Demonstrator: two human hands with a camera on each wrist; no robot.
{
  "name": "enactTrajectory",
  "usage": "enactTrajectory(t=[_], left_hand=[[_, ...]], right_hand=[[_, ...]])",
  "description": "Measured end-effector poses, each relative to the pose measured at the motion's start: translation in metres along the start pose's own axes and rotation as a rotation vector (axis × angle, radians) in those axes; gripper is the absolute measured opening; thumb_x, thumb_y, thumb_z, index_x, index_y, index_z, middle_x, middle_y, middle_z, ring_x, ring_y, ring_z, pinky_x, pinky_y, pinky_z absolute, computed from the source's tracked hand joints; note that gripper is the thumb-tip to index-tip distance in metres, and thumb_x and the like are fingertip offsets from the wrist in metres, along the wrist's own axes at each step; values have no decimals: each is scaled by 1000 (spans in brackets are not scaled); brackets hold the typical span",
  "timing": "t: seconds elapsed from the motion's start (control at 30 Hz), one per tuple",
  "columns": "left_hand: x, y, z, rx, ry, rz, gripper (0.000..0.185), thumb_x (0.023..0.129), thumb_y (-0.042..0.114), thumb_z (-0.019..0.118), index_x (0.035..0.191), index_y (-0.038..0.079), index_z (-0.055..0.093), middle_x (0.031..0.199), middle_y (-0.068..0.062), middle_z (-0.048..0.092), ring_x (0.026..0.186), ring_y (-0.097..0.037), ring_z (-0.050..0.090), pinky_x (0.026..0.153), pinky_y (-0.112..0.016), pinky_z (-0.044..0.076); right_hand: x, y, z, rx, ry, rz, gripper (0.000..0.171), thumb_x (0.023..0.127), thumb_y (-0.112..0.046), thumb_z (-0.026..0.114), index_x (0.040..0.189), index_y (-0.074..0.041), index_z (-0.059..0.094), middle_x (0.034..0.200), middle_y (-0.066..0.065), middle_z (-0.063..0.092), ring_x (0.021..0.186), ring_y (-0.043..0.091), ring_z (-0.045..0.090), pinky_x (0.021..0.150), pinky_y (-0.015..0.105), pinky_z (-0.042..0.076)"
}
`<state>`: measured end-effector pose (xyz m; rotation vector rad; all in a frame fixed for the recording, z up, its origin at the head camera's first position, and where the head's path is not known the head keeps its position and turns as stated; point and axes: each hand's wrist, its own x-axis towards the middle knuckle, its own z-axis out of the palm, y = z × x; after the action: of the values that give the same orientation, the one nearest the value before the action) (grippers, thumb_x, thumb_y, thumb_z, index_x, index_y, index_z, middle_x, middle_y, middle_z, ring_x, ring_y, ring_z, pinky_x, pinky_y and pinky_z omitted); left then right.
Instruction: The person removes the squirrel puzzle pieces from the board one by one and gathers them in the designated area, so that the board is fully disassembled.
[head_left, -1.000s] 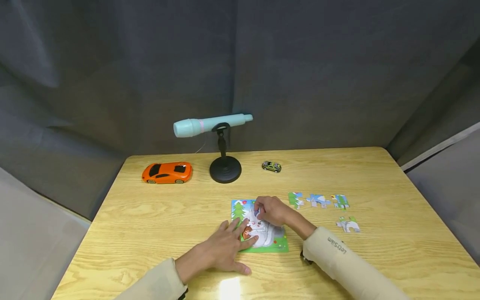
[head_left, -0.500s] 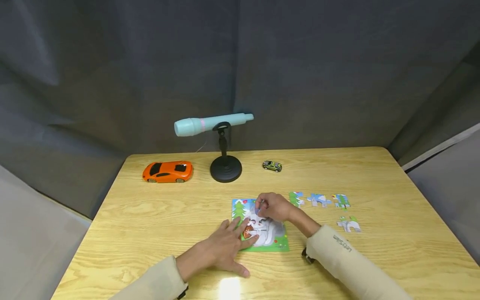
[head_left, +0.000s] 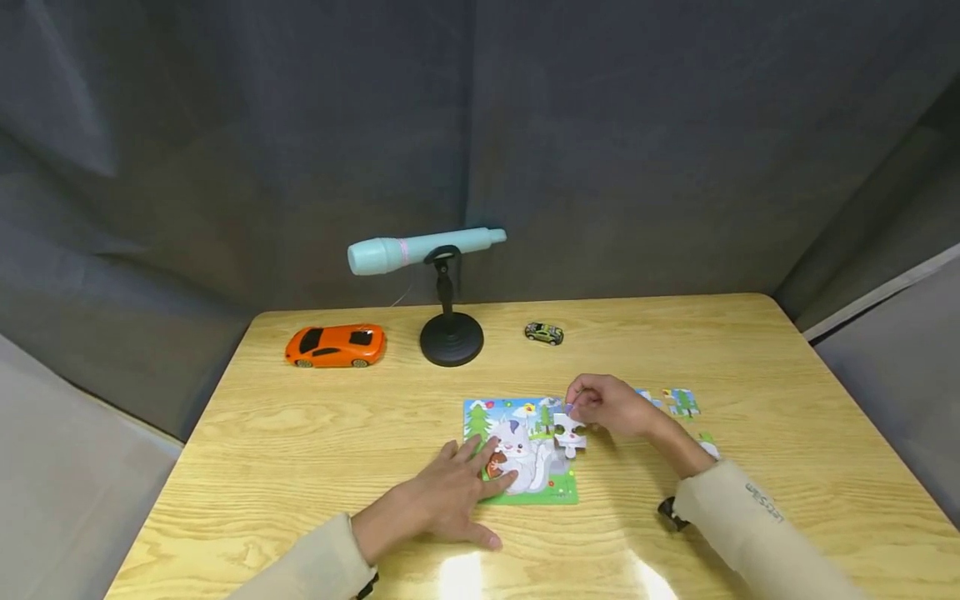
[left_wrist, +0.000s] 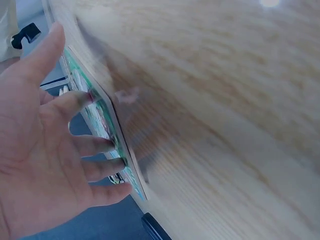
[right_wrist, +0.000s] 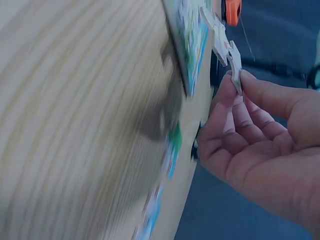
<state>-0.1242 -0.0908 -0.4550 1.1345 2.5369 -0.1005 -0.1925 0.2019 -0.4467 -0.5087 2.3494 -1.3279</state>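
**Jigsaw board pinned flat, one piece held at its edge**

Left hand point(head_left: 450, 500): fingers straight, pressing flat on the near-left part of the puzzle board point(head_left: 551, 492), apparently to keep it from sliding on the desk point(head_left: 300, 433).
Right hand point(head_left: 611, 406): thumb and fingertips pinching a white puzzle piece point(head_left: 568, 433) by its edge, lifted just off the board's right side.
Beyond the right hand: loose pieces point(head_left: 682, 402).
Far from both hands: orange toy car point(head_left: 334, 345), microphone stand point(head_left: 451, 337), small green car point(head_left: 543, 333).
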Motion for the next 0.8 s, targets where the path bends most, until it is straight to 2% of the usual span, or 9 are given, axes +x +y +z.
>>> enactTrajectory(t=[0.3, 0.5, 0.8], left_hand=[[2, -2, -2, -9, -8, 10, 82, 78, 75, 49, 148, 37, 29, 159, -15, 15, 145, -39, 19, 111, -58, 27], [0, -1, -4, -32, 7, 14, 81, 78, 73, 51, 147, 36, 31, 158, -16, 17, 144, -40, 20, 110, -59, 28], [0, -1, -4, -21, 21, 20, 80, 79, 74, 50, 147, 35, 33, 158, -17, 19, 143, -41, 22, 109, -59, 29]], right_hand=[[-36, 19, -40, -22, 34, 22, 15, 96, 1, 47, 107, 10, 52, 89, 18, 60, 80, 17, 58, 73, 30, 51], [-49, 31, -51, -63, 33, 50, 14, 94, -1, 51, 105, 8, 53, 86, 14, 61, 78, 12, 56, 72, 28, 51], [-62, 46, -59, -38, 7, 106, 14, 91, 1, 55, 101, 11, 54, 82, 13, 60, 73, 12, 56, 67, 26, 51]])
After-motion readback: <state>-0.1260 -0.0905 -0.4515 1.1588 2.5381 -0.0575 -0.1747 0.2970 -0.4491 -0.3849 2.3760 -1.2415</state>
